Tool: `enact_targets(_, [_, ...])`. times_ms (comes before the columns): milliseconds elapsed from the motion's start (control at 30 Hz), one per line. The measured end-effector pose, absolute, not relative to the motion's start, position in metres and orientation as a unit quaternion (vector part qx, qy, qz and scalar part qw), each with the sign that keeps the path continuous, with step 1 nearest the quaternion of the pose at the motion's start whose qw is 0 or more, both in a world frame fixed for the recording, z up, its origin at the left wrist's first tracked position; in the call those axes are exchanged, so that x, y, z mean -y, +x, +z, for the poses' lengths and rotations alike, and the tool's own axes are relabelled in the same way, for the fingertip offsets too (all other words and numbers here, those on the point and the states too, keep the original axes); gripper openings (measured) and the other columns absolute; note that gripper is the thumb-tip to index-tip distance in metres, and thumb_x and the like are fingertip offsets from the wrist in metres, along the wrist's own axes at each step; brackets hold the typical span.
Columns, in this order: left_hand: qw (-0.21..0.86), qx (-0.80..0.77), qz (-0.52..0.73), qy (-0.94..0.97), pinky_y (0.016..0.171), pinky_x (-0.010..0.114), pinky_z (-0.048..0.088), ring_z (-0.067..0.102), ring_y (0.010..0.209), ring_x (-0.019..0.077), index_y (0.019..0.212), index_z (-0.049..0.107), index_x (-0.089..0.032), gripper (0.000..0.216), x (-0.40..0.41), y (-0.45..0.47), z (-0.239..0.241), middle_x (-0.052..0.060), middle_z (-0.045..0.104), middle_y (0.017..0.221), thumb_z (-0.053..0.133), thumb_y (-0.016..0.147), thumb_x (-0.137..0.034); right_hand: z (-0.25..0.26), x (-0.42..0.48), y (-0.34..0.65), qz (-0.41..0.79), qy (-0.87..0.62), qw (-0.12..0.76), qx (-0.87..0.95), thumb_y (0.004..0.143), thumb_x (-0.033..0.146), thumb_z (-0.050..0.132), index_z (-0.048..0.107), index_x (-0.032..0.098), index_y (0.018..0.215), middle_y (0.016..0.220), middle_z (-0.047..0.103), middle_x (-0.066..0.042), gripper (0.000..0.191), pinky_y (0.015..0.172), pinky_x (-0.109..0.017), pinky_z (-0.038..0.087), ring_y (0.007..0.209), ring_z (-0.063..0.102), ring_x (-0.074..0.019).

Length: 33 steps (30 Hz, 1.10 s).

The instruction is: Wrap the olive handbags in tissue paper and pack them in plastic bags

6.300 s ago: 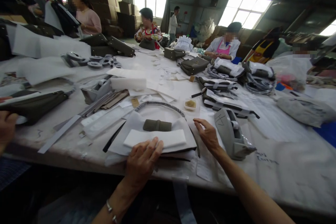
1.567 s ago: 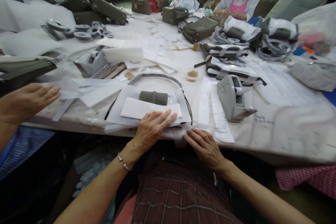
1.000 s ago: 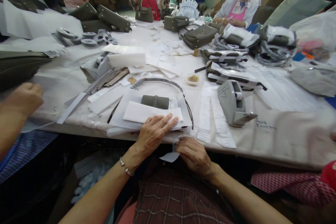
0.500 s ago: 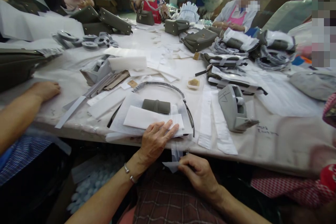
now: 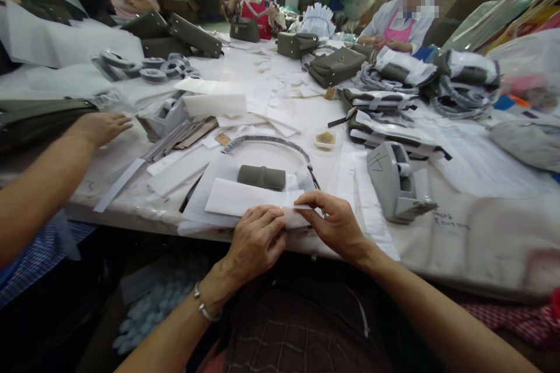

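Observation:
A folded white foam sheet (image 5: 240, 198) lies on a stack of white paper at the near table edge, with a small olive leather piece (image 5: 261, 177) just behind it. My left hand (image 5: 258, 239) presses on the sheet's near edge with bent fingers. My right hand (image 5: 335, 222) pinches the sheet's right end, where a strip of clear tape seems to sit; I cannot make it out clearly. A grey wrapped bag handle (image 5: 266, 141) arches behind the stack.
A grey tape dispenser (image 5: 396, 182) stands right of my hands. Another person's arm and hand (image 5: 98, 127) reach in from the left. Olive bags (image 5: 335, 66), tape rolls (image 5: 151, 74), paper strips and wrapped straps cover the table (image 5: 481, 227). Several people work at the far side.
My right hand rose from below the table edge, where it held a small strip, to the sheet's right end. My left hand curled its fingers. The person's hand at left shifted right.

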<state>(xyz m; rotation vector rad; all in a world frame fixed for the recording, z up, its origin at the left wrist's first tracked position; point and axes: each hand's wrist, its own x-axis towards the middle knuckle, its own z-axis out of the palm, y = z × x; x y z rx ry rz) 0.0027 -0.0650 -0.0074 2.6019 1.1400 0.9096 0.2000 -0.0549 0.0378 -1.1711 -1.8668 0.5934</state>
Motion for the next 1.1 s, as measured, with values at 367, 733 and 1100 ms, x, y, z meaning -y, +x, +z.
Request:
enact_targets(367, [0.024, -0.517, 0.319, 0.794, 0.07, 0.037, 0.036, 0.055, 0.074, 0.0202, 0.07, 0.056, -0.021, 0.018, 0.054, 0.037, -0.005, 0.001, 0.061, 0.07, 0.062, 0.087, -0.019, 0.009, 0.005, 0.201, 0.198, -0.541, 0.311, 0.756, 0.085, 0.023, 0.065, 0.063, 0.021, 0.072, 0.071, 0.063, 0.001, 0.013, 0.068, -0.027, 0.044, 0.069, 0.058, -0.0148])
enact_targets(733, [-0.02, -0.494, 0.256, 0.831, 0.069, 0.037, 0.033, 0.051, 0.074, 0.0213, 0.094, 0.062, -0.023, 0.007, 0.051, 0.035, -0.005, 0.001, 0.059, 0.076, 0.058, 0.094, -0.028, -0.013, 0.001, 0.205, 0.23, -0.605, 0.331, 0.686, 0.083, 0.026, 0.066, 0.062, 0.022, 0.07, 0.073, 0.059, 0.002, 0.014, 0.066, -0.028, 0.043, 0.067, 0.056, -0.015])
enact_targets(1100, [-0.006, -0.436, 0.242, 0.867, 0.071, 0.037, 0.033, 0.051, 0.079, 0.0215, 0.088, 0.063, -0.024, 0.022, 0.052, 0.03, -0.002, 0.003, 0.06, 0.082, 0.055, 0.095, -0.044, -0.009, 0.0, 0.203, 0.231, -0.607, 0.325, 0.687, 0.082, 0.029, 0.069, 0.066, 0.022, 0.07, 0.075, 0.062, 0.001, 0.014, 0.069, -0.027, 0.044, 0.07, 0.058, -0.014])
